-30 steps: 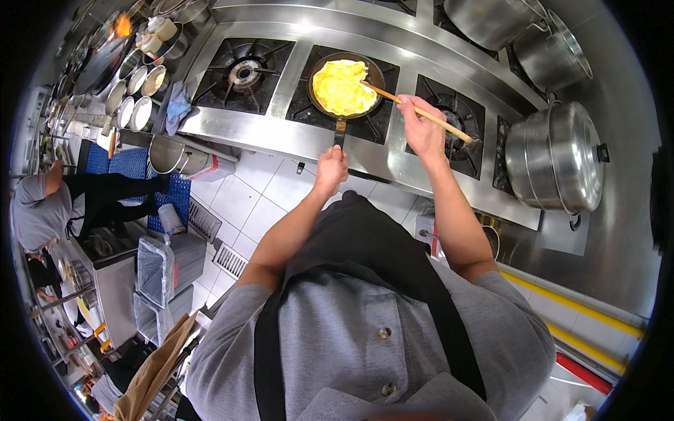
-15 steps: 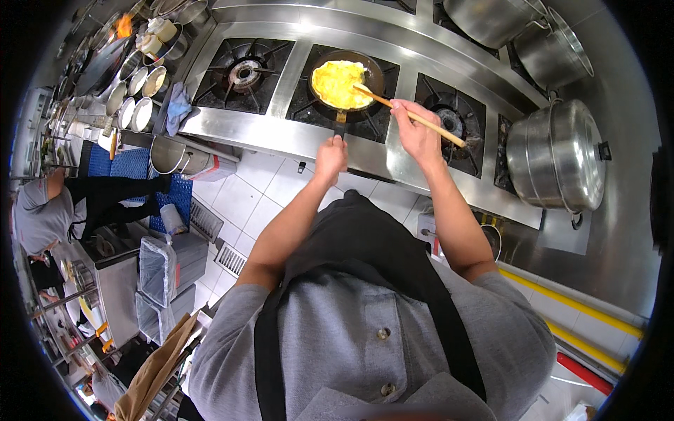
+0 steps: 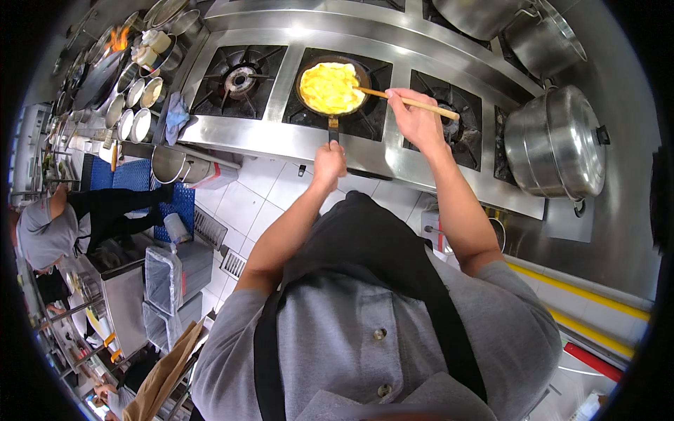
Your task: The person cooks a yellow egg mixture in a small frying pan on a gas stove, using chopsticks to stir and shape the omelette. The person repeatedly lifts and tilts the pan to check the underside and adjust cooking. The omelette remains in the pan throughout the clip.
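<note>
A round frying pan (image 3: 364,95) sits over the middle front burner, its handle pointing toward me. Bright yellow egg (image 3: 328,88) spreads across most of the pan in a rounded sheet with a paler rim. My left hand (image 3: 330,167) is closed around the pan's handle (image 3: 333,132). From the right, my right hand (image 3: 418,125) grips a long wooden-handled utensil (image 3: 434,109). Its far end meets the right edge of the egg, and the tip's shape is hidden there.
Burners flank the pan, a left burner (image 3: 240,83) and a right burner (image 3: 456,126). A large lidded steel pot (image 3: 554,144) stands at the right. A blue cloth (image 3: 176,119) hangs at the stove's left end, near several bowls (image 3: 142,125). Flames (image 3: 119,39) rise far left; another person (image 3: 49,221) stands there.
The utensil's end has gone from on top of the egg to its right edge. The egg now looks rounder and flatter. My left hand keeps hold of the handle.
</note>
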Motion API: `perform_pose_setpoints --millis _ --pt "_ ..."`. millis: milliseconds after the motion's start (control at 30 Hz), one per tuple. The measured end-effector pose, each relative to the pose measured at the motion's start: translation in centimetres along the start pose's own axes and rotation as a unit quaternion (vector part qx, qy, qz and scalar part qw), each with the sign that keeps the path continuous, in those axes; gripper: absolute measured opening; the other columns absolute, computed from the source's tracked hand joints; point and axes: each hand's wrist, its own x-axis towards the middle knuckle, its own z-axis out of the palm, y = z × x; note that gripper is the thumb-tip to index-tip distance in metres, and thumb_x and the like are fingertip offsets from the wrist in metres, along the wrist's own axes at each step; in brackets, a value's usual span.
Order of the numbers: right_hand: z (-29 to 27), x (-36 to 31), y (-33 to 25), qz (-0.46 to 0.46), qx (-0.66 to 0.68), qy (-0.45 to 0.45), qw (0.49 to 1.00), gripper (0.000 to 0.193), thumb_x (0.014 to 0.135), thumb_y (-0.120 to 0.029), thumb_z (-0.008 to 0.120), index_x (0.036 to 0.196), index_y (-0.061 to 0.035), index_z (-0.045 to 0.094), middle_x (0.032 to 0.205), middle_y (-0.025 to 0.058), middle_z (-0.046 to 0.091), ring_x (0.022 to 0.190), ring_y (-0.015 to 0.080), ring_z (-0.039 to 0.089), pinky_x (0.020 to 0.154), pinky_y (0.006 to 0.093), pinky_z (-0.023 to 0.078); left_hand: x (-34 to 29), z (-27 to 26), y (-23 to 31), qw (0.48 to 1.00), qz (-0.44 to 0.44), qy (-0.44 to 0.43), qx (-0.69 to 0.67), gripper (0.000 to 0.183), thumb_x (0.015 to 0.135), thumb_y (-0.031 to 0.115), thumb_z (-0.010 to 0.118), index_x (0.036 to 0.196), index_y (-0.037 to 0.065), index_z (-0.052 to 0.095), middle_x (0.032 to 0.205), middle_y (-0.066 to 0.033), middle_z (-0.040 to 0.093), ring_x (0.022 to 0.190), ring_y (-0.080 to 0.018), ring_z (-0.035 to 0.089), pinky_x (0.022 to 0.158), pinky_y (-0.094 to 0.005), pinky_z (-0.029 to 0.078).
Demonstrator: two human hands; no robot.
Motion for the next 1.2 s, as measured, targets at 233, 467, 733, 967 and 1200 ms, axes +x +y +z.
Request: perform_pose_setpoints --millis 233,467,733,967,1200 --pt "-1.2 -0.7 -1.2 -0.052 -0.044 0.013 0.998 0.022 0.086 -0.021 0.058 0.090 -0.0026 0.068 0.084 0.0180 0.067 0.078 0.0335 0.065 0.071 0.0374 0.052 0.6 -0.2 -0.6 1.000 -0.014 -0.010 -0.013 0.025 0.100 0.028 0.038 0.086 0.008 0.043 0.055 0.0049 0.031 0.039 -0.0048 0.025 0.034 -0.0233 0.020" --pt "-2.0 -1.4 -1.4 -0.107 -0.030 0.053 0.992 0.016 0.085 -0.017 0.060 0.089 -0.0026 0.068 0.082 0.0162 0.067 0.075 0.0312 0.065 0.069 0.0372 0.052 1.6 -0.3 -1.3 0.998 0.006 -0.024 -0.058 0.024 0.099 0.027 0.039 0.086 0.007 0.043 0.054 0.0055 0.030 0.039 -0.0054 0.024 0.034 -0.0233 0.019" --pt "-3.5 -4.6 -1.6 -0.141 -0.004 0.072 0.987 0.014 0.086 -0.010 0.061 0.094 -0.0005 0.067 0.080 0.0146 0.066 0.070 0.0288 0.063 0.065 0.0347 0.050 1.8 -0.5 -1.1 0.997 0.001 -0.034 -0.069 0.026 0.099 0.028 0.037 0.085 0.007 0.044 0.053 0.0060 0.028 0.039 -0.0057 0.021 0.036 -0.0243 0.018" --pt "-3.3 -9.7 1.9 -0.164 -0.028 0.024 0.986 0.018 0.083 -0.002 0.062 0.101 0.0023 0.064 0.085 0.0153 0.065 0.076 0.0281 0.062 0.070 0.0349 0.049 1.9 -0.7 -1.1 0.995 -0.006 -0.037 -0.089 0.025 0.099 0.027 0.037 0.085 0.008 0.044 0.053 0.0057 0.028 0.040 -0.0060 0.021 0.037 -0.0242 0.018" --pt "-2.7 -10.9 2.6 -0.163 -0.010 0.017 0.986 0.020 0.083 -0.002 0.063 0.102 0.0025 0.064 0.085 0.0144 0.065 0.075 0.0288 0.061 0.071 0.0341 0.049 1.7 -0.4 -1.5 0.994 -0.015 -0.029 -0.102 0.022 0.096 0.026 0.036 0.087 0.008 0.045 0.055 0.0047 0.030 0.042 -0.0063 0.023 0.038 -0.0245 0.018"
